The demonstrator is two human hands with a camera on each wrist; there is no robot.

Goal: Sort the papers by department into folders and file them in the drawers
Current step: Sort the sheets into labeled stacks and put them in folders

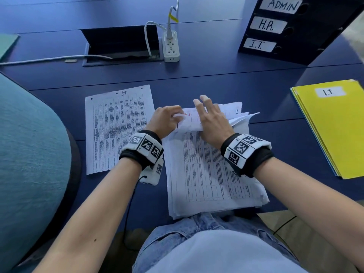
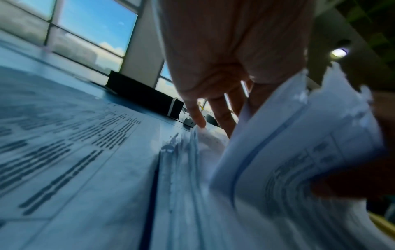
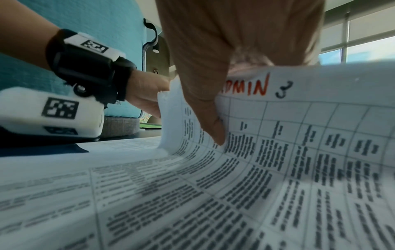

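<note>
A thick stack of printed papers (image 1: 212,178) lies on the blue desk (image 1: 216,75) in front of me. Its far end is bent up. My right hand (image 1: 211,119) holds the raised sheets, thumb (image 3: 209,110) on the printed face of a sheet marked "ADMIN 3" (image 3: 299,135), fingers behind. My left hand (image 1: 167,120) curls at the raised sheets' left corner, fingertips (image 2: 200,123) on the paper edge. One sheet marked "IT" (image 1: 118,129) lies alone on the left. A yellow folder labelled "I.T" (image 1: 331,127) lies at the right. A dark drawer unit (image 1: 275,26) labelled ADMIN, H.R., I.T. stands at the back right.
A white power strip (image 1: 171,48) and an open cable hatch (image 1: 122,44) sit at the back centre, with a white cable (image 1: 49,59) running left. A teal chair (image 1: 29,154) is close on my left. A green folder corner (image 1: 7,44) shows at the far left.
</note>
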